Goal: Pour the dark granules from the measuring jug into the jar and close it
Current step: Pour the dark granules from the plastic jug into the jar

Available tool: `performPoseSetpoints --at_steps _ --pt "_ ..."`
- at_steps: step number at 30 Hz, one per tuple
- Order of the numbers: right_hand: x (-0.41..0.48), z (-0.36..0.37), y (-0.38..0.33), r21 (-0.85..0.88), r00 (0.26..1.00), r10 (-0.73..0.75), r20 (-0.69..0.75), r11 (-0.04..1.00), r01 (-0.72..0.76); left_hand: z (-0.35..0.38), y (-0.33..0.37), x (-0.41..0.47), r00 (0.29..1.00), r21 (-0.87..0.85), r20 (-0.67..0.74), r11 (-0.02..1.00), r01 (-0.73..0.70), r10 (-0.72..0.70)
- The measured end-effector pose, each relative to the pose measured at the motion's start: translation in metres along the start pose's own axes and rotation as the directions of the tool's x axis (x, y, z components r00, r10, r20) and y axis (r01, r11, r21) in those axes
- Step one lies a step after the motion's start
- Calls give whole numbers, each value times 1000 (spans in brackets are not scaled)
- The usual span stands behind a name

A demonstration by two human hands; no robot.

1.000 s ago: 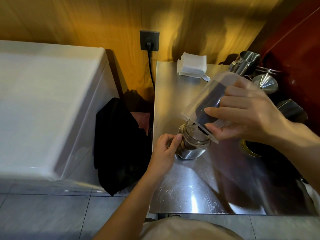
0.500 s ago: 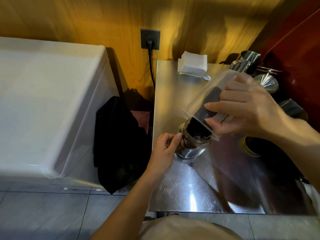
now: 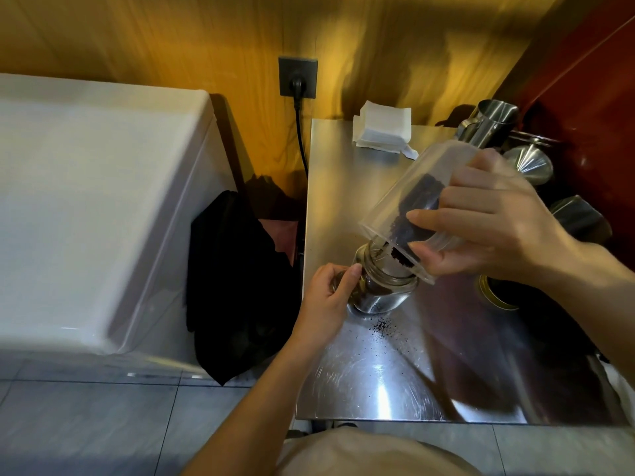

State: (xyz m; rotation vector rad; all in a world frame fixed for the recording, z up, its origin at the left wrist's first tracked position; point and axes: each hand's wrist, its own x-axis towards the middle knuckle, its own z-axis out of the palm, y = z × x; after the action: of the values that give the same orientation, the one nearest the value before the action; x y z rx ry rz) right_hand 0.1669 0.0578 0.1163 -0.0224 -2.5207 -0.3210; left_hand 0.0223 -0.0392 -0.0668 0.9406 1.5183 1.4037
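A clear plastic measuring jug (image 3: 409,201) is tipped steeply, its rim over the mouth of a small glass jar (image 3: 381,290) on the steel table (image 3: 360,383). My right hand (image 3: 491,218) grips the jug's side. Dark granules (image 3: 417,207) lie along the jug's lower wall and slide toward the rim. My left hand (image 3: 330,297) holds the jar's left side. Dark granules sit in the jar's bottom. A few spilled granules (image 3: 381,326) lie on the table just in front of the jar. A gold lid (image 3: 494,297) lies to the right, partly under my right forearm.
A stack of white napkins (image 3: 381,130) lies at the table's far edge. Steel cups and a funnel (image 3: 529,164) stand at the far right. A white appliance (image 3: 96,207) and a black cloth (image 3: 237,283) are left of the table. A wall socket (image 3: 297,77) holds a plug.
The jug has tipped further and granules have dropped into the jar. A small scatter of granules has appeared on the table in front of the jar. Both hands keep their holds.
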Motion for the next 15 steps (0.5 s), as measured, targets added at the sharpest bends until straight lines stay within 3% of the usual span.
performPoseSetpoints --at_steps 10,15 --pt "1 -1 -4 -17 998 -69 11 997 69 0 2 0 1000 9 9 1000 19 -19" --pt "-4 -1 -1 -34 1000 -23 2 999 23 0 4 -1 1000 17 12 1000 15 -15"
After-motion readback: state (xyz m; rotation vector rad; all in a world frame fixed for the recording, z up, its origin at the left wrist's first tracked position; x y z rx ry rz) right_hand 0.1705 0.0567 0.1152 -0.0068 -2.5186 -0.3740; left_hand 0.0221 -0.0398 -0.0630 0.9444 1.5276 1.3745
